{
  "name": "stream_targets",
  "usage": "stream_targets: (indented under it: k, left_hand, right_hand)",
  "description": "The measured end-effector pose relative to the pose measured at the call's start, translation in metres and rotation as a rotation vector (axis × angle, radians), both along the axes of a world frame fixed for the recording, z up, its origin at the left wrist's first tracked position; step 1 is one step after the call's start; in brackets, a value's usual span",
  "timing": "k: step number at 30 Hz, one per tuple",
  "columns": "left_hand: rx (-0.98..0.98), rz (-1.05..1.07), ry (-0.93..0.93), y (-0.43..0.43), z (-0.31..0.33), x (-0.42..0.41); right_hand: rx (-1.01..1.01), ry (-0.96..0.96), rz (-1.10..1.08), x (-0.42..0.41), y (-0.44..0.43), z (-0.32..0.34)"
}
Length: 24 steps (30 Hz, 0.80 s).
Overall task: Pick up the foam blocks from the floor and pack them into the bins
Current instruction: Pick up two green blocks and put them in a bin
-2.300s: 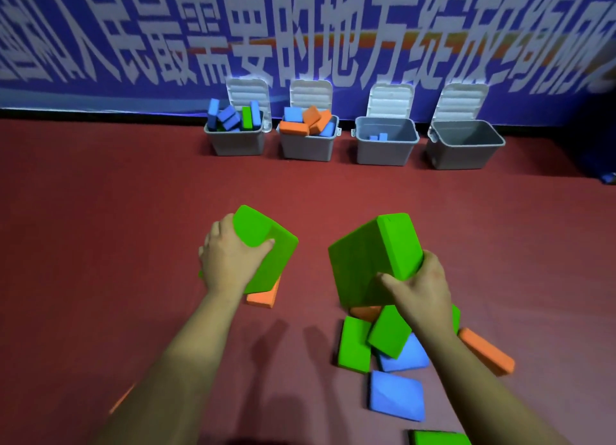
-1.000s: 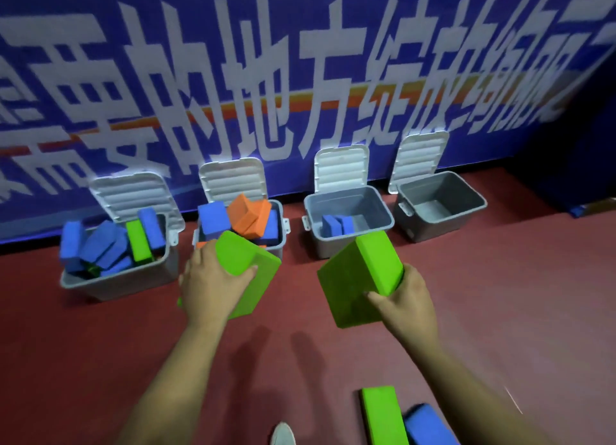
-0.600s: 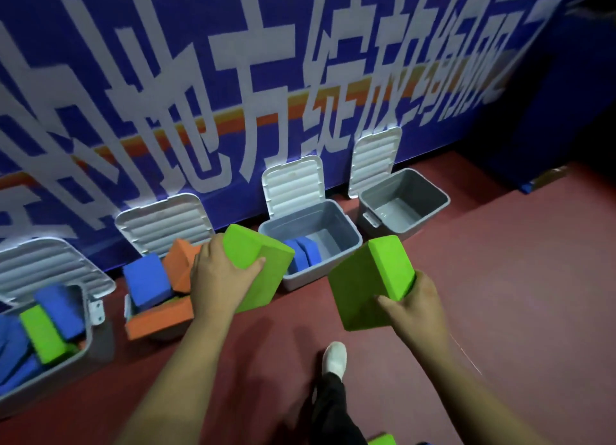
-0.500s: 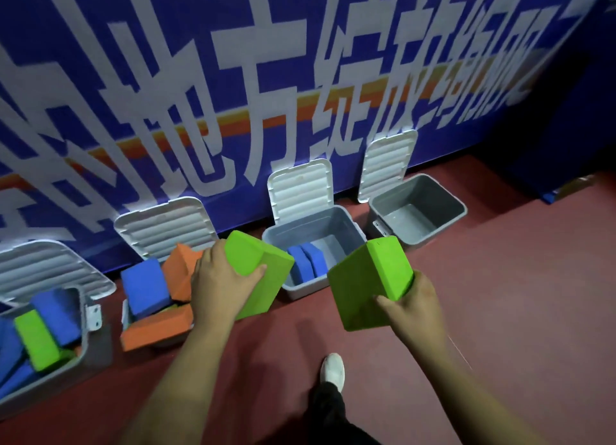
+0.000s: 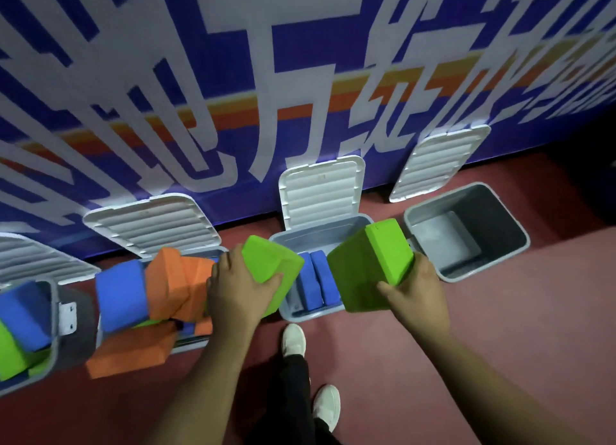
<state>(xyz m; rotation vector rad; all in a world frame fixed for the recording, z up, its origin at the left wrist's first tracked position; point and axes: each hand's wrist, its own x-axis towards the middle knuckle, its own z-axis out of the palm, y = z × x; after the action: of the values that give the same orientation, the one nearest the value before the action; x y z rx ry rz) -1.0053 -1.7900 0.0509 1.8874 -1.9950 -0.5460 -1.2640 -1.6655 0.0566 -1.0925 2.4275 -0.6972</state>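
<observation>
Now the left hand [image 5: 238,298] grips one green block [image 5: 271,266]. The right hand [image 5: 418,293] grips another green block [image 5: 365,271], both above a gray bin [image 5: 301,313] holding blue blocks [image 5: 315,283].

Indoor event hall: red floor [image 5: 533,311], huge blue printed banner [image 5: 293,61] along wall.

our left hand [image 5: 238,294] grips the left green block [image 5: 271,261]; our right hand [image 5: 416,294] grips the right green block [image 5: 370,267], tilted. both blocks overlap the middle bin [image 5: 310,314], one at each side. two blue blocks [image 5: 315,277] lie side by side in it. just right is the right bin [image 5: 493,217], its grey bottom showing. left of it, orange blocks [image 5: 166,284] are heaped. white shoes [image 5: 293,341] on the red floor [image 5: 500,328].
</observation>
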Motion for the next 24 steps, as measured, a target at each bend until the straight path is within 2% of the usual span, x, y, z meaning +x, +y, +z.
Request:
stream_targets:
  k: [5,11,20,24]
  left_hand:
    - [0.006,-0.107,-0.001,-0.065,-0.083,-0.072]
    - [0.200,-0.194,0.021,-0.104,-0.197,-0.155]
    - [0.445,-0.044,0.031,-0.110,-0.368,-0.272]
    - [0.410,-0.035,-0.088,-0.117,-0.432,-0.309]
  right_hand:
    - [0.116,-0.002,-0.092,-0.043,-0.047,-0.073]
    - [0.201,-0.049,-0.141,-0.090,-0.095,-0.169]
    - [0.316,-0.291,-0.128,-0.161,-0.151,-0.349]
    - [0.325,-0.324,-0.122,-0.194,-0.168,-0.418]
